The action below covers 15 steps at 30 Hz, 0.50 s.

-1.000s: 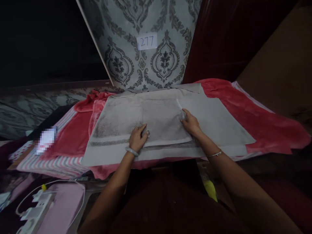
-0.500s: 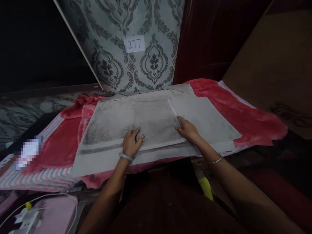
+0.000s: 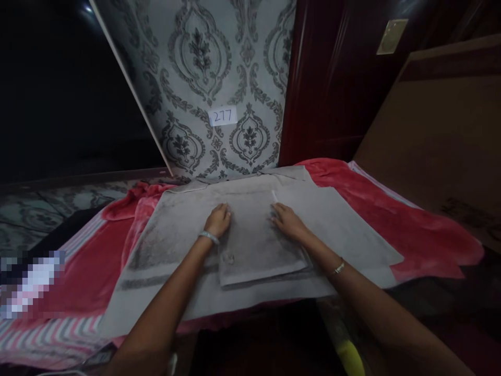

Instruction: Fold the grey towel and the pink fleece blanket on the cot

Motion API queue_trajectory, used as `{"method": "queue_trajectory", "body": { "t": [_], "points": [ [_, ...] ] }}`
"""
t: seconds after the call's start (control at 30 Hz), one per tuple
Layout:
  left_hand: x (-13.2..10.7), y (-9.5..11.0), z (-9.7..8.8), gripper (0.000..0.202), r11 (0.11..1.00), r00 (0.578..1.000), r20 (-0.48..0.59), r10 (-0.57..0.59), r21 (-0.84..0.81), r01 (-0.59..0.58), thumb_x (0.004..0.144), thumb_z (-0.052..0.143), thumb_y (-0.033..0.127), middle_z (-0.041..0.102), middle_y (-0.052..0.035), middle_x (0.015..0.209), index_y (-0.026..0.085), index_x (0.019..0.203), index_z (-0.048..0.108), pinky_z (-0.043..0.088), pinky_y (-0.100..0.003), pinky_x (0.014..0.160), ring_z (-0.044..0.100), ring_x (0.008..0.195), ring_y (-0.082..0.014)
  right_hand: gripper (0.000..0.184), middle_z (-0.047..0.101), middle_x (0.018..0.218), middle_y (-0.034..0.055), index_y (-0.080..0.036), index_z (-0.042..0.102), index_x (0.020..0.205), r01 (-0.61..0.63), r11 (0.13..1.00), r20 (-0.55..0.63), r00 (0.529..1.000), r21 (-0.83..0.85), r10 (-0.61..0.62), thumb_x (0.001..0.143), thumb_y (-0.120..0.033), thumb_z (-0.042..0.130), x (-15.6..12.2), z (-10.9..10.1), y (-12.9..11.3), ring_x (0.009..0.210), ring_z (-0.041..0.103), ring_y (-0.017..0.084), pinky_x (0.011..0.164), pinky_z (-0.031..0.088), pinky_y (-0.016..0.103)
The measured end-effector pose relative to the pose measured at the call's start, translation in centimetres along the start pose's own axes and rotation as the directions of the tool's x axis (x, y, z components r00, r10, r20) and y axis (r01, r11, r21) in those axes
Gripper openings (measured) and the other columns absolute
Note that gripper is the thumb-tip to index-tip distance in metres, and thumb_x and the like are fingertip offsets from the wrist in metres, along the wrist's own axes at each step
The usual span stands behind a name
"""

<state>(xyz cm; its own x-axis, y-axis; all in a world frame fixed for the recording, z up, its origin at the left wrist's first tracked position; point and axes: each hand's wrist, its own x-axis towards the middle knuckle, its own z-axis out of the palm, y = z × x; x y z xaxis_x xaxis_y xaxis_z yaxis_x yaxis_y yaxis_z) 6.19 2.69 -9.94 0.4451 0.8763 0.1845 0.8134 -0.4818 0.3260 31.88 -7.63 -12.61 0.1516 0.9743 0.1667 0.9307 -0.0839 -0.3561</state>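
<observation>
A folded grey cloth (image 3: pixel 260 248) with a small mark near its front left corner lies over a larger, light grey sheet (image 3: pixel 332 224). My left hand (image 3: pixel 219 220) is at the cloth's left edge, fingers pressed together on it. On the opposite edge, my right hand (image 3: pixel 287 219) grips with bent fingers, its fingertips partly in shadow. The cloth's front edge overlaps the sheet and casts a shadow on it. Left of the cloth, the sheet bears a darker grey, speckled area (image 3: pixel 164 245).
Under the sheet, a red plush blanket (image 3: pixel 410 219) with a striped border spreads to both sides. A large dark screen (image 3: pixel 70 94) stands at the left back. To the right leans a brown cardboard box (image 3: pixel 438 141). A paper marked 277 (image 3: pixel 223 115) is on the patterned wall.
My left hand has moved farther forward onto the cloth's left edge, and my right hand has shifted slightly. The cloth's left front corner now shows separately over the sheet. The view has tilted up.
</observation>
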Motion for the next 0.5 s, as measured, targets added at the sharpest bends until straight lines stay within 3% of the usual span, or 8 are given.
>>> {"method": "queue_trajectory", "body": {
  "t": [0.1,0.2,0.33,0.5],
  "points": [
    [3.6,0.9,0.5,0.047,0.998,0.999,0.018,-0.049,0.034,0.048,0.092,0.047,0.018,0.056,-0.0187,0.146,0.009,0.137,0.058,0.036,-0.036,0.119,0.046,0.142,-0.0266,0.056,0.06,0.142,0.0152,-0.014,0.047,0.153,-0.196,0.98,0.013,0.981,0.045,0.196,0.098,-0.024,0.049,4.4,-0.6,0.8,0.129,0.058,0.024,0.106,0.044,0.031],
    [5.4,1.2,1.2,0.048,0.991,0.993,0.018,-0.118,0.072,0.116,0.093,0.047,0.021,0.053,-0.0215,0.149,0.009,0.138,0.056,0.037,-0.044,0.118,0.044,0.144,-0.031,0.052,0.066,0.133,0.0175,-0.012,0.053,0.148,-0.301,0.953,0.006,0.954,0.046,0.301,0.098,-0.025,0.047,8.0,-1.1,1.8,0.12,0.064,0.026,0.098,0.048,0.031],
    [5.7,1.2,2.3,0.057,0.977,0.983,0.004,-0.182,0.11,0.18,0.096,0.045,0.029,0.034,-0.0247,0.162,0.006,0.148,0.046,0.033,-0.052,0.12,0.03,0.152,-0.0357,0.043,0.067,0.132,0.0163,-0.014,0.064,0.137,-0.386,0.921,0.015,0.923,0.061,0.385,0.098,-0.029,0.051,11.3,-1.0,1.9,0.121,0.064,0.025,0.093,0.048,0.027],
    [5.0,1.5,3.4,0.065,0.97,0.984,0.032,-0.176,0.174,0.168,0.099,0.039,0.035,0.02,-0.0207,0.168,0.006,0.157,0.033,0.027,-0.05,0.124,0.019,0.157,-0.0318,0.037,0.071,0.12,0.018,-0.012,0.072,0.12,-0.441,0.895,0.032,0.898,0.071,0.44,0.098,-0.036,0.054,13.3,0.0,1.0,0.11,0.069,0.026,0.084,0.05,0.028]
  ]
}}
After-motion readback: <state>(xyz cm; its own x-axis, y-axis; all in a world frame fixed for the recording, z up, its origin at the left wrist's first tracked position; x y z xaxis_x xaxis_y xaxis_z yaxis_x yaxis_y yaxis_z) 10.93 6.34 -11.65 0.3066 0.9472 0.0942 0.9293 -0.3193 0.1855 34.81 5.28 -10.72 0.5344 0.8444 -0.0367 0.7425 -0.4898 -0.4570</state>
